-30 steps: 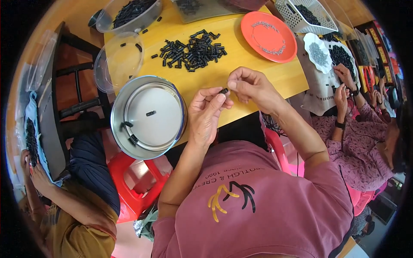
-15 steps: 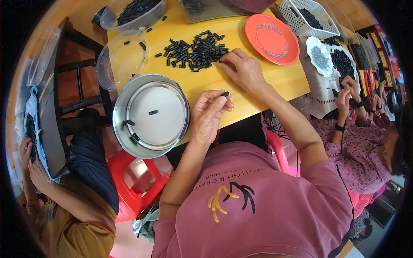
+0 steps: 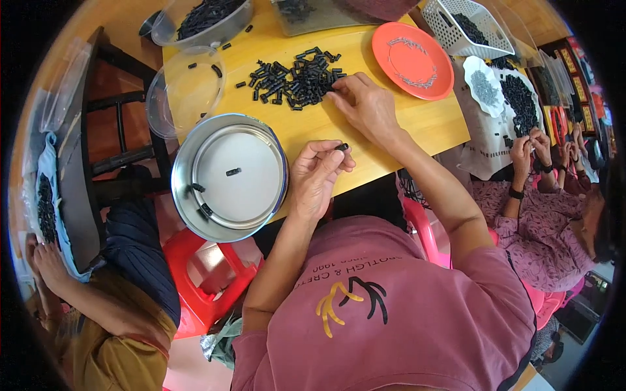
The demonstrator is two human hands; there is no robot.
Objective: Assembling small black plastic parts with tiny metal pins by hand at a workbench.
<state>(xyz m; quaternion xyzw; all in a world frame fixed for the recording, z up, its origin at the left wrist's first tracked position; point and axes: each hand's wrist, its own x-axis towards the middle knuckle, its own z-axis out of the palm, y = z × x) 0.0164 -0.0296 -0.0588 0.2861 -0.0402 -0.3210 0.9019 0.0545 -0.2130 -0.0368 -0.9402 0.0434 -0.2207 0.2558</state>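
Note:
My left hand [image 3: 318, 174] is closed in a pinch around a small black plastic cylinder [image 3: 342, 146] at the table's front edge. My right hand [image 3: 368, 109] rests at the right side of a heap of similar black cylinders [image 3: 297, 79]. Its thumb and forefinger are bent toward each other beside the nearest pieces; whatever is between the fingertips cannot be made out. Left of my left hand, a round metal tin [image 3: 264, 212] has a few black pieces lying inside. An orange plate [image 3: 417, 60] beyond my right hand carries small silvery pins along its rim.
A clear round lid [image 3: 176, 88] with a few black pieces lies at left. Behind it stands a tub [image 3: 244, 16] of black parts; a white basket [image 3: 450, 32] is at the far right. Co-workers sit on both sides. A red stool [image 3: 189, 260] stands below the tin.
My right hand has shifted slightly left against the heap, and my left hand is a little lower with its cylinder. The left co-worker's hands have drawn back along the blue cloth.

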